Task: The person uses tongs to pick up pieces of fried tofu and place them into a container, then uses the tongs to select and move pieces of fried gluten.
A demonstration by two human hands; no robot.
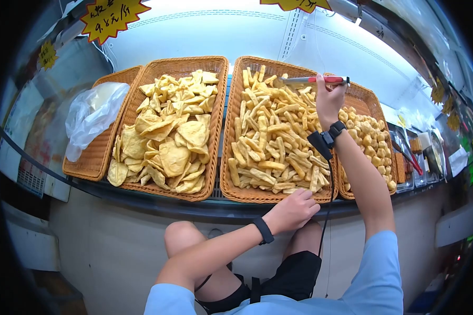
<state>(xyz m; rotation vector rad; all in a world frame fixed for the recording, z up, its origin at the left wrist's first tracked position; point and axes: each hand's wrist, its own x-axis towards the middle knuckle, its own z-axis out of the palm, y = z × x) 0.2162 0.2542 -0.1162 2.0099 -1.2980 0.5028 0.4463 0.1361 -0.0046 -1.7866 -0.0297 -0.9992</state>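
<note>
On a lit shelf (142, 203), over a basket (252, 196) of fried strips (270, 142), the right hand (328, 102) clenches tongs (320, 80) — seemingly poised to pick, tips must drop; the left hand (294, 210) curls at the rim — perhaps gripping.

Four wicker baskets stand in one row. The first basket (86, 168) holds one clear plastic bag (92, 115). The second basket (189, 60) holds one heap of flat tofu puffs (173, 136), the third basket (247, 197) one heap of tofu sticks (270, 142), and the fourth basket (365, 94) one heap of round tofu balls (365, 136). The pieces in each heap are too many to count. There is one pair of red-handled tongs (320, 80). Two bare hands show, a left hand (294, 210) and a right hand (328, 102), with two dark wristbands (263, 230), one on each wrist. Two large yellow starburst signs (110, 16) show at the top, and at least four smaller yellow signs (47, 55) at the sides. The clear trays (418, 176) at far right are too small to count.
</note>
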